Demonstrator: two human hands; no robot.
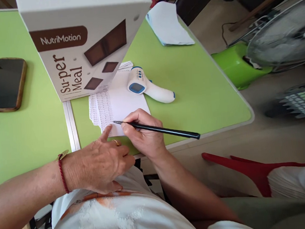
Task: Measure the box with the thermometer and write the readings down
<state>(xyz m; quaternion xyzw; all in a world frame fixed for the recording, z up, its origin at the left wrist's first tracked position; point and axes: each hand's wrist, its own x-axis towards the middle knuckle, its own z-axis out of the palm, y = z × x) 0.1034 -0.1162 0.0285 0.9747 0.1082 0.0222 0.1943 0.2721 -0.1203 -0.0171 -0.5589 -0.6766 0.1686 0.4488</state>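
Observation:
A black pen (167, 129) is pinched between the thumb and fingers of my right hand (146, 134), its tip at the written columns on the paper. My left hand (100, 165) presses an outstretched index fingertip on the bottom edge of the sheet, with its other fingers loosely bent and nothing held. Under both hands' fingertips lies a small stack of white paper sheets (125, 106), dense with handwriting on the left and blank on the right. A white and blue infrared thermometer (150, 86) rests across the upper right of the sheets.
Behind the sheets stands a large white NutriMotion box (85, 17). A phone (5, 84) lies at the left of the green table (204, 92). More folded paper (170, 24) sits at the far edge. A fan (284, 35), green bin (233, 64) and red chair (253, 173) are to the right.

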